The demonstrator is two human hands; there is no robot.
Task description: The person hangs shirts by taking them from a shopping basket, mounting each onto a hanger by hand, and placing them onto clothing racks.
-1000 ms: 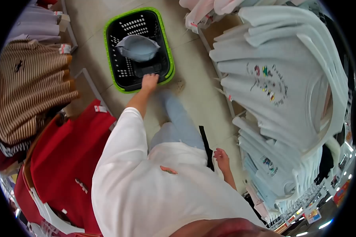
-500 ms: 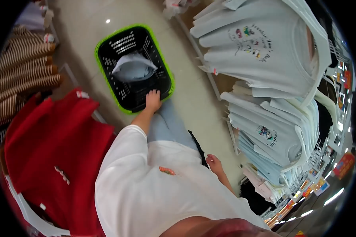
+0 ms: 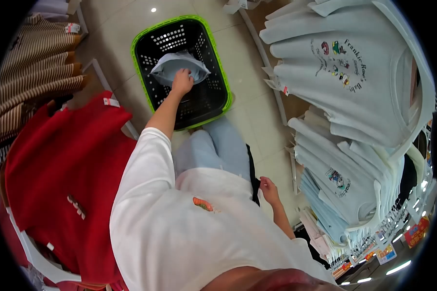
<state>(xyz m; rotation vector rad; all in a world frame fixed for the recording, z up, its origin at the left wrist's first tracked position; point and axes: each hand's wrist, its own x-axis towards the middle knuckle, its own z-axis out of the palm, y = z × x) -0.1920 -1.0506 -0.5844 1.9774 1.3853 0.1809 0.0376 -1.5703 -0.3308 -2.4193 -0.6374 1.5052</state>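
My left hand [image 3: 182,82] reaches into a black basket with a bright green rim [image 3: 222,63]. Its fingers are bent closed on the edge of a pale blue-white item [image 3: 165,70], which looks like cloth or a soft bag and lies open-topped inside. The basket is on the floor in front of my feet. Low by my right side hangs my right hand [image 3: 269,190], with loosely curled fingers, apart and holding nothing visible. It is beside a black strap [image 3: 252,167] that runs along my hip.
Red knitwear [image 3: 73,169] and striped brown tops [image 3: 39,77] hang on my left. On the right are racks of pale printed shirts [image 3: 344,72] on white hangers. White rack bars [image 3: 264,53] run near the tiled floor [image 3: 116,29] on both sides.
My left hand has left the near end of the basket and moved forward onto the pale item, where its fingers have closed. My right hand stays low beside the strap.
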